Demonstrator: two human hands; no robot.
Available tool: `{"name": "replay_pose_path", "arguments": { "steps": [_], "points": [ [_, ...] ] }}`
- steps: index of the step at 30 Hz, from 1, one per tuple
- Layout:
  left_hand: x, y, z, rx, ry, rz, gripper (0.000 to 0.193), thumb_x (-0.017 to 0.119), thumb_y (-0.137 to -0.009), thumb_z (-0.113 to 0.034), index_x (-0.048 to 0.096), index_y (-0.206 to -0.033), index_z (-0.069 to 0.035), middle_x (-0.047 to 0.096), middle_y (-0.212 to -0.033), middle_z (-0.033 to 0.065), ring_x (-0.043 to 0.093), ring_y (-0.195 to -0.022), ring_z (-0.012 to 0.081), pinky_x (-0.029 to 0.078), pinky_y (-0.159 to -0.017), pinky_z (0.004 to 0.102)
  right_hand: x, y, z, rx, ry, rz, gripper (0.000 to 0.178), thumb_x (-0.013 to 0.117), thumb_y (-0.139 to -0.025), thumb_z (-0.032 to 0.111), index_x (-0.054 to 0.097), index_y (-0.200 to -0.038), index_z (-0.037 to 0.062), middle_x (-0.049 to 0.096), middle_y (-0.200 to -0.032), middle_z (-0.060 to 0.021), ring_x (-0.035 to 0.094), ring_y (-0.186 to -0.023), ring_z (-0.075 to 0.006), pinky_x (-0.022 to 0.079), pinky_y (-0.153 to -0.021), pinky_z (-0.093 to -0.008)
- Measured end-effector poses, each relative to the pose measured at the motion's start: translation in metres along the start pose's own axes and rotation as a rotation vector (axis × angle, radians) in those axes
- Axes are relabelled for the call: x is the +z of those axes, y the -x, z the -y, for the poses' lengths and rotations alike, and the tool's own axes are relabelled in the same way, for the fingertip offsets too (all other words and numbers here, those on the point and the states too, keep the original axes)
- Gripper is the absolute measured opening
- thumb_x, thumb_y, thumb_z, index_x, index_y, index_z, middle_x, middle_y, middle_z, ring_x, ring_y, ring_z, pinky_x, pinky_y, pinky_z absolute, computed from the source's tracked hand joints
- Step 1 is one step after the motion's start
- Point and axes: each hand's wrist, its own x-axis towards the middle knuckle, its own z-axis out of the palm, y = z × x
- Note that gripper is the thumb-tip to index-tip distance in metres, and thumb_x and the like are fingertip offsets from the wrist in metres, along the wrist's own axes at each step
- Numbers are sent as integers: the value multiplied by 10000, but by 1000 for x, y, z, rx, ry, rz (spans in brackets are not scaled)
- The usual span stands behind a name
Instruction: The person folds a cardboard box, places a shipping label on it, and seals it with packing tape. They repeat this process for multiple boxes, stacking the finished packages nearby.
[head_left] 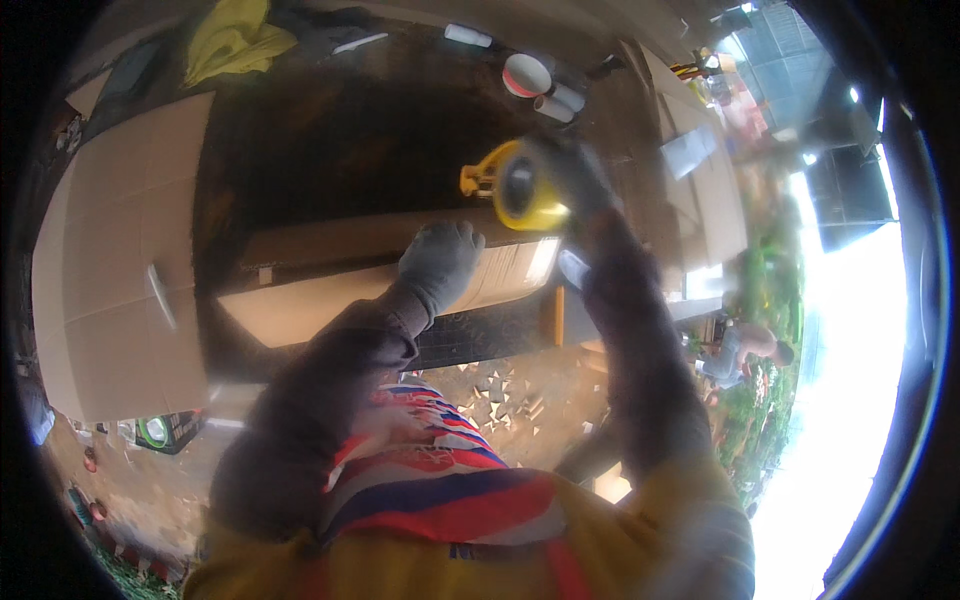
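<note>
A long, narrow cardboard box (pixel 380 293) lies across the dark table in front of me. My left hand (pixel 440 262), in a grey glove, rests on its upper edge with the fingers curled over it; the fingertips are partly hidden. In my right hand (pixel 578 175), also gloved and smeared by motion, is a yellow tape dispenser (pixel 522 192) with a wide roll of tape. It is held just above the box's right end, near a white label (pixel 542 261). Whether any tape touches the box I cannot tell.
Flat cardboard sheets (pixel 120 250) lie at the left, with another cardboard piece (pixel 695 170) at the right. Tape rolls (pixel 526 76) and a yellow cloth (pixel 235 42) sit along the table's far side. Scraps (pixel 495 395) litter the floor; another person (pixel 745 350) is off right.
</note>
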Motion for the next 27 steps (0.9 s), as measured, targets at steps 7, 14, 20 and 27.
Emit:
{"name": "replay_pose_path", "arguments": {
  "steps": [7,14,20,27],
  "points": [
    [6,5,3,-48,-71,16,202,632,-802,-288,624,-894,-109,601,-869,65,597,-791,232,477,-636,384,5,113,29,13,476,67,309,612,-907,89,621,-1210,28,651,-1170,-120,631,-1078,-213,474,-971,-314],
    [-20,7,15,16,104,101,267,646,-828,-358,658,-921,-108,628,-908,68,617,-873,241,484,-681,399,92,144,-53,337,51,122,199,566,-934,213,662,-1001,53,668,-1014,-130,640,-968,-254,494,-861,-370],
    [-48,57,61,-265,1,214,268,626,-862,-375,676,-894,-114,637,-906,68,620,-876,254,489,-673,435,22,126,-8,-184,780,115,223,659,-798,72,660,-1021,55,660,-999,-119,659,-939,-275,538,-805,-386],
    [-7,20,11,-262,57,186,336,613,-871,-428,675,-958,-110,632,-938,73,610,-890,256,476,-662,427,46,-21,36,-420,997,53,203,646,-853,87,667,-1054,67,668,-1008,-119,648,-980,-253,526,-845,-345]
  ]
}}
